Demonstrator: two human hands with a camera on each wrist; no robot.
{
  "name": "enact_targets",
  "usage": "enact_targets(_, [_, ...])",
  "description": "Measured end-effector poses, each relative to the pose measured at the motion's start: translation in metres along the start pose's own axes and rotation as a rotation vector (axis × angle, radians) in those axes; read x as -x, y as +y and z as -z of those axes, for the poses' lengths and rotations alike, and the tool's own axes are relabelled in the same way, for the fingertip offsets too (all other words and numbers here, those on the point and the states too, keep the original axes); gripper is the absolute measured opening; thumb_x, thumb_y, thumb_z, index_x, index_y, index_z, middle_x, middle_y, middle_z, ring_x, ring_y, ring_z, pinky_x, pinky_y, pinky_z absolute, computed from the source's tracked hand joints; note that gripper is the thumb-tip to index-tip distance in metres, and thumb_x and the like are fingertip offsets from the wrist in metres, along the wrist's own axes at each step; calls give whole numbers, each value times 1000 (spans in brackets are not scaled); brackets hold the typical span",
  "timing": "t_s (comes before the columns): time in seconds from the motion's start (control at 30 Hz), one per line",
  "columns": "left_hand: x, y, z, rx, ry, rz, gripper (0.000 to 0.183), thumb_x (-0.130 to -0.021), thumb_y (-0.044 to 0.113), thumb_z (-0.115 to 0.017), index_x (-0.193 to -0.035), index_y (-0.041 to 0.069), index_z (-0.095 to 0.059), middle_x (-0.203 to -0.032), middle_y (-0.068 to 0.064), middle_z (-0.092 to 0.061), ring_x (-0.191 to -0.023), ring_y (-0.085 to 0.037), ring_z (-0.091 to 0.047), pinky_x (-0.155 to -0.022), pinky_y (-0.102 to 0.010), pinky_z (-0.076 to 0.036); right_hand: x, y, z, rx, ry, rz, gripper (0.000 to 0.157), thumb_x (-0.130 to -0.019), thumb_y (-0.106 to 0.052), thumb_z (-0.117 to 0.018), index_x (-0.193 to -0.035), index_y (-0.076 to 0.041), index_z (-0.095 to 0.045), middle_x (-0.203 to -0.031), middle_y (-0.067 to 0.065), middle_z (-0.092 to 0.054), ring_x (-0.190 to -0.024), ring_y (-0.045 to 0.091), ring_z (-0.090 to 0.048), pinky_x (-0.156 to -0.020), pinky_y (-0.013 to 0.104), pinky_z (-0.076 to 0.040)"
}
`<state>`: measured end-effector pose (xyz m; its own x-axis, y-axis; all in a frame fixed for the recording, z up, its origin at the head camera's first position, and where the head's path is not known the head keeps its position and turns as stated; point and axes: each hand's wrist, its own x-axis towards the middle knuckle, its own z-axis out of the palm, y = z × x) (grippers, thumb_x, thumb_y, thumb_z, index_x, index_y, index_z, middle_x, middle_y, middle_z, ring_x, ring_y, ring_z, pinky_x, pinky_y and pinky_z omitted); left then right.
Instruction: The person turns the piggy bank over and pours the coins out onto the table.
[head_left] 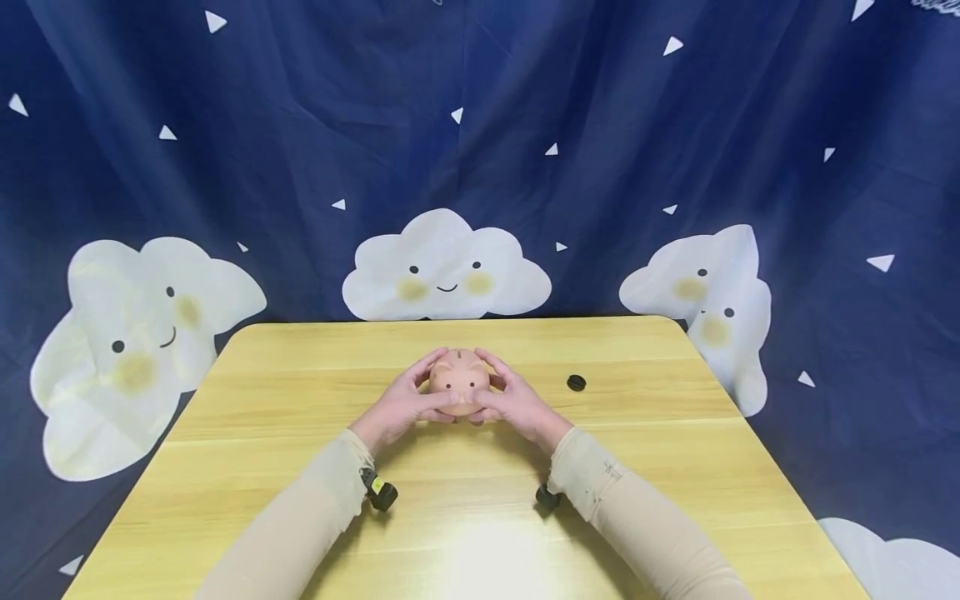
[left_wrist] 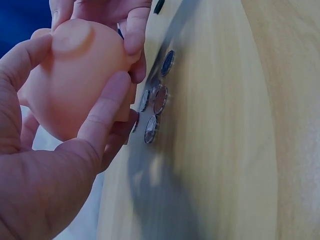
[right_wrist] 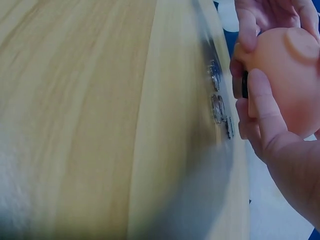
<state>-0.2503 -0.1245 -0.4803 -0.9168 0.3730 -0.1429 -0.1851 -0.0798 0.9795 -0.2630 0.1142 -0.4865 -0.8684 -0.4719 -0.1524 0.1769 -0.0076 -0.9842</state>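
Note:
A pink piggy bank (head_left: 459,377) is held between both hands above the table, its face with two dark eyes toward the head camera and a slot on top. My left hand (head_left: 401,404) grips its left side, thumb across the front. My right hand (head_left: 519,406) grips the right side the same way. Below the bank, several silver coins (left_wrist: 160,100) lie on the tabletop, seen in both wrist views and hidden from the head view. A dark part (right_wrist: 245,84) shows at the bank's underside in the right wrist view.
A small round black cap (head_left: 576,382) lies on the wooden table (head_left: 300,392), right of the hands. Behind the table's far edge hangs a dark blue curtain (head_left: 300,108) printed with smiling clouds. Wrist cameras (head_left: 381,492) sit below both wrists.

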Motion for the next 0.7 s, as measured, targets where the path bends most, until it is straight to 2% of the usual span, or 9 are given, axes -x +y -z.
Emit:
enact_targets(0.1, [0, 0, 2, 11, -11, 8, 92, -96, 2, -77, -170, 30, -29, -172, -21, -25, -107, -32, -75, -91, -45, -67, -1, 1, 2, 0, -14, -8, 92, -94, -11, -72, -170, -33, -25, -166, 27, -38, -109, 33, -76, -95, 47, -66])
enact_targets(0.27, [-3, -6, 5, 33, -20, 39, 93, -96, 0, -75, -171, 29, -27, -171, -24, -23, -112, -31, -72, -94, -49, -66, -2, 5, 3, -13, -25, -36, 91, -95, -12, -71, -171, -33, -24, -167, 28, -38, -113, 34, -75, -98, 50, -65])
enact_targets(0.37, [-2, 3, 4, 20, -27, 47, 94, -96, 0, -74, -171, 27, -25, -173, -24, -20, -110, -32, -73, -94, -49, -66, -2, -2, 1, -20, -26, -36, 91, -96, -10, -71, -171, -33, -24, -166, 28, -38, -114, 33, -74, -100, 49, -64])
enact_targets(0.43, [2, 20, 0, -47, -19, -10, 95, -95, 3, -78, -171, 30, -28, -175, -20, -21, -108, -32, -74, -94, -46, -67, 1, -15, -1, 11, -14, 35, 92, -95, -9, -72, -170, -34, -25, -165, 27, -40, -115, 31, -73, -100, 47, -65])
enact_targets(0.53, [13, 49, -9, -213, 28, -184, 97, -89, 9, -87, -167, 36, -36, -176, -8, -26, -117, -34, -70, -94, -44, -66, 10, -38, -7, 96, 28, 241, 96, -92, -7, -76, -170, -33, -27, -168, 20, -40, -125, 36, -67, -103, 47, -63])
enact_targets(0.6, [19, 58, -15, -280, 54, -277, 97, -87, 12, -90, -165, 39, -39, -175, -3, -30, -125, -37, -67, -95, -43, -66, 16, -45, -10, 140, 64, 348, 97, -91, -6, -79, -170, -31, -28, -170, 15, -40, -132, 40, -62, -105, 50, -61])
enact_targets(0.63, [21, 58, -17, -287, 60, -284, 97, -86, 13, -90, -164, 40, -40, -175, -3, -31, -128, -38, -65, -96, -42, -65, 18, -44, -11, 163, 82, 358, 98, -90, -8, -80, -170, -33, -28, -170, 14, -40, -133, 40, -62, -106, 49, -61])
enact_targets(0.7, [24, 49, -18, -229, 39, -236, 100, -86, 9, -90, -166, 37, -37, -176, -6, -28, -133, -41, -63, -99, -42, -64, 20, -35, -11, 170, 86, 293, 101, -89, -8, -81, -170, -36, -27, -170, 15, -40, -133, 38, -63, -106, 49, -61])
